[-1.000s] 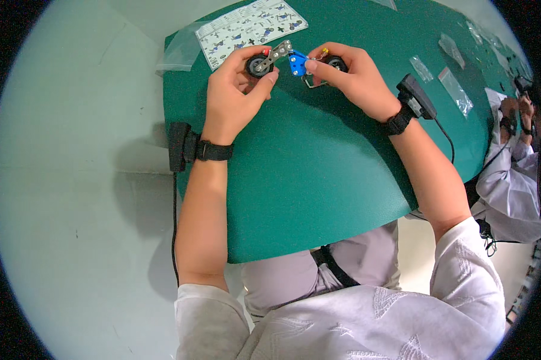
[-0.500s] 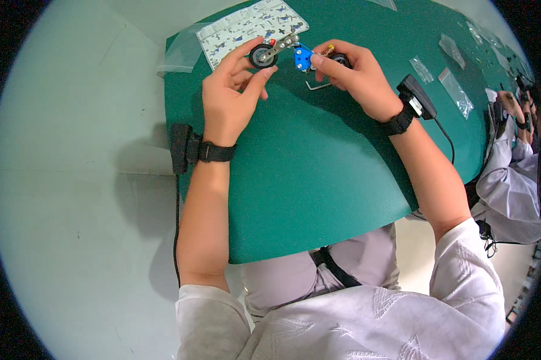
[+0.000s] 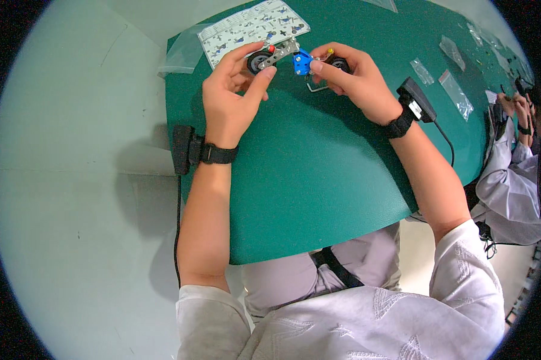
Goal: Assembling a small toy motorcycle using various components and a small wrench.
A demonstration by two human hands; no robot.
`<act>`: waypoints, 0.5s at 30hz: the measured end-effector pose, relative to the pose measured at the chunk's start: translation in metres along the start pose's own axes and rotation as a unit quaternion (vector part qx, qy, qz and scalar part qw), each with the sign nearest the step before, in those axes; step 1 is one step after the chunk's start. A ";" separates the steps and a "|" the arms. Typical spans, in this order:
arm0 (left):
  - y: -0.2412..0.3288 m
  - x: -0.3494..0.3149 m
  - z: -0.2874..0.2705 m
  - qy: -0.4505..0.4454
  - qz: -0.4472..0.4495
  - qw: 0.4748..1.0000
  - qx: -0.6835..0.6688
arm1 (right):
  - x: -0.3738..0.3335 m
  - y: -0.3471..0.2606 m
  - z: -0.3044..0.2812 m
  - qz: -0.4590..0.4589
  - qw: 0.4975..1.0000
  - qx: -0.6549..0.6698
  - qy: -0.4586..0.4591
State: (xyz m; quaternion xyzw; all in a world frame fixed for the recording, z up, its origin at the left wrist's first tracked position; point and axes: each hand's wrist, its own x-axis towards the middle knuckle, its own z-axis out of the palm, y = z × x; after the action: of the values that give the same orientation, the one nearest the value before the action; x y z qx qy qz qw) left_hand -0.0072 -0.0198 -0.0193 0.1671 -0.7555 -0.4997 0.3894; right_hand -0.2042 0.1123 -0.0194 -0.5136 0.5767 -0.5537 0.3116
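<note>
A small toy motorcycle of metal strips and blue plates [image 3: 303, 62] is held above the table between my two hands. My left hand [image 3: 231, 90] curls its fingers and thumb around the black wheel [image 3: 259, 62] at the left end, beside a small red piece [image 3: 271, 48]. My right hand [image 3: 360, 78] pinches the right part, thumb against the blue plate, with the other black wheel [image 3: 340, 63] partly hidden behind the thumb and fingers. A yellow piece [image 3: 330, 52] shows near the right fingertips. Just below lies a bent hex key [image 3: 316, 89], partly covered by my right hand.
A printed picture sheet [image 3: 246, 30] and a clear plastic bag [image 3: 183, 57] lie at the far left of the green table [image 3: 306, 174]. Small clear bags [image 3: 456, 95] lie at the right. Another person's hands [image 3: 516, 108] work at the right edge.
The toy motorcycle has tilted slightly, its left wheel shifting a little left and down. My left thumb and index finger sit slightly further apart around that wheel. My right hand has barely moved.
</note>
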 end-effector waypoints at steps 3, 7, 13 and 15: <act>0.000 0.000 0.000 0.004 -0.013 1.000 -0.009 | 0.000 0.000 0.000 -0.005 1.000 0.004 -0.005; 0.002 0.000 0.000 0.011 -0.017 1.000 0.000 | 0.000 0.000 0.000 -0.031 0.999 0.004 -0.006; 0.004 -0.002 -0.001 -0.009 -0.019 1.000 -0.012 | -0.001 -0.001 -0.002 -0.033 0.999 -0.020 -0.002; 0.005 -0.002 -0.001 -0.013 -0.019 0.999 -0.025 | -0.001 -0.002 -0.002 -0.024 0.999 -0.022 -0.005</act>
State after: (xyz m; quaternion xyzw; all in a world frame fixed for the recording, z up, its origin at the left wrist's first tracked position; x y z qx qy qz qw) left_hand -0.0044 -0.0173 -0.0157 0.1652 -0.7446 -0.5278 0.3737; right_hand -0.2056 0.1142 -0.0177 -0.5370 0.5746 -0.5457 0.2893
